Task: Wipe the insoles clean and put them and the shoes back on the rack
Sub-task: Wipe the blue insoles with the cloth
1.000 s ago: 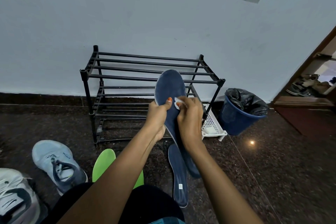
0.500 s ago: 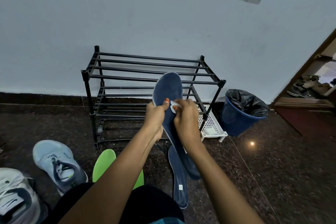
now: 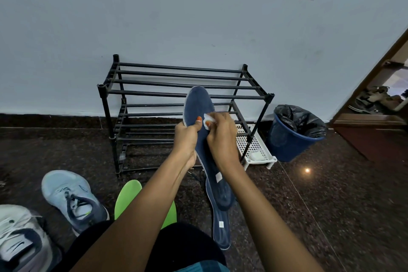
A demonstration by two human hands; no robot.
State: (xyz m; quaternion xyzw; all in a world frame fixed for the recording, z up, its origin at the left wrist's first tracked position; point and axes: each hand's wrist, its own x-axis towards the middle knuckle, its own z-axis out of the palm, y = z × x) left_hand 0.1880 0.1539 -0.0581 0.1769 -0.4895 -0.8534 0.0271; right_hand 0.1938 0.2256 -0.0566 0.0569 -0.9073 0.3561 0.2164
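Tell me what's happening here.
A person facing a black shoe rack is wiping an insole. The left hand grips a dark blue insole upright, while the right hand pinches a small white wipe against it. A second blue insole and a green insole lie on the floor, with a light blue sneaker and a white sneaker at the left. None is on the rack yet.

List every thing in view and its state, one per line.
held blue insole: upright, gripped by left hand
white wipe: pinched by right hand, against that insole
second blue insole: flat on floor
green insole: on floor
rack: standing against wall
light blue shoe: upright on floor
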